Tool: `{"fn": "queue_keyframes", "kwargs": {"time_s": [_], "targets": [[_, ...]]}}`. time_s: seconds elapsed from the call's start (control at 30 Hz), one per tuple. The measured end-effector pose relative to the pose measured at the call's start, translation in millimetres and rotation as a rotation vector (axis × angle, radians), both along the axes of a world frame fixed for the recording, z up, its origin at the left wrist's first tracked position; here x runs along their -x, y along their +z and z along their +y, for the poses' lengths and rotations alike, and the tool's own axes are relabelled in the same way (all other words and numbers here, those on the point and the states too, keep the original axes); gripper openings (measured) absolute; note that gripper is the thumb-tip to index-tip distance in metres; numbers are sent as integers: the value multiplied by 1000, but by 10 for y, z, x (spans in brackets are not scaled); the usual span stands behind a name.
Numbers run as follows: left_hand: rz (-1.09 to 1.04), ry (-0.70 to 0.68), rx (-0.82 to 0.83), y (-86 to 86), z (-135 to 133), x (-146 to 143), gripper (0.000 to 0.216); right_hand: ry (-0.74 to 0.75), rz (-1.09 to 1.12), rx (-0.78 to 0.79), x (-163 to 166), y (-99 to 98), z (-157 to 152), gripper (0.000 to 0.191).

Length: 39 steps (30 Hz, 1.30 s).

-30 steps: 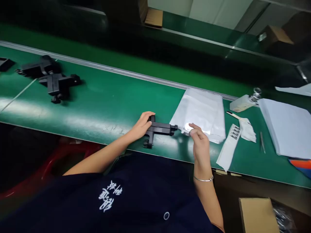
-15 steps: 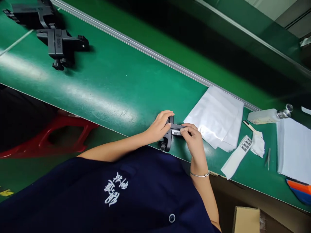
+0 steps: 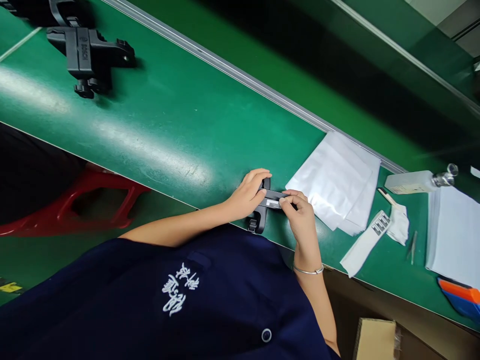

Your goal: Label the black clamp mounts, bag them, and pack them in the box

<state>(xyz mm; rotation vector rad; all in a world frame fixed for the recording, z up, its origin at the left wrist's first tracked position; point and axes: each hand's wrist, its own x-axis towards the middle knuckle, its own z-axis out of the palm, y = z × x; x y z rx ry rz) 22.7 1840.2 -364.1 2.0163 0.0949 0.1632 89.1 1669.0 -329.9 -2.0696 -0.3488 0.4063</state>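
On the green bench near its front edge lies a black plastic bracket (image 3: 258, 215) with a clamp-like shape. My left hand (image 3: 245, 194) is closed around its left part, fingers over the far end. A small white label (image 3: 272, 203) sits on the bracket's dark face. At the label's right end, my right hand (image 3: 299, 210) has thumb and fingers closed on the bracket's end, the thumb tip against the label. Those fingers hide the end of the bracket.
White plastic bags (image 3: 333, 185) lie right of my hands. Beyond them are a label strip (image 3: 365, 243), a white cloth (image 3: 398, 225), tweezers (image 3: 413, 247), a clear bottle (image 3: 410, 181) and a paper stack (image 3: 453, 235). Another black bracket (image 3: 80, 52) marked BOSCH stands far left. A red stool (image 3: 101, 200) is below.
The view has shifted slightly, so the far-left brackets sit higher in the picture. Both hands keep their hold, with my right fingertips still at the label.
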Motion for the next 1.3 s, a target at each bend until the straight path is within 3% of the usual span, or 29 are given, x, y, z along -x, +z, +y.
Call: {"fn": "queue_keyframes", "kwargs": {"time_s": [0.23,0.37,0.53,0.63,0.7,0.77,0.83,1.0,1.2,1.3], "targets": [[-13,3,-6,-5,-1,-4,42,24,-45,25,20,15,3,21],[-161,1,-83,57,75,59,44,28,-73,44,31,16,35,22],[-159,-355,-323,175,249,126,27,46,-100,56,42,38,11,22],[-124,-440,-336,243,352,71,27,33,-87,72,26,113,-154,17],[-147,-517,-370,298,395,-16,27,113,-106,125,2,161,-295,31],[-185,-620,-472,361,390,-129,26,241,-158,221,-20,184,-400,47],[-234,-705,-615,422,335,-239,26,313,-212,311,-29,180,-443,47],[-330,-815,-899,515,223,-259,28,298,-287,398,-20,154,-433,38],[-240,-746,-986,553,484,-17,36,363,-334,368,-80,115,-417,42],[-237,-476,-887,561,604,-127,37,476,-392,280,-77,86,-352,51]]}}
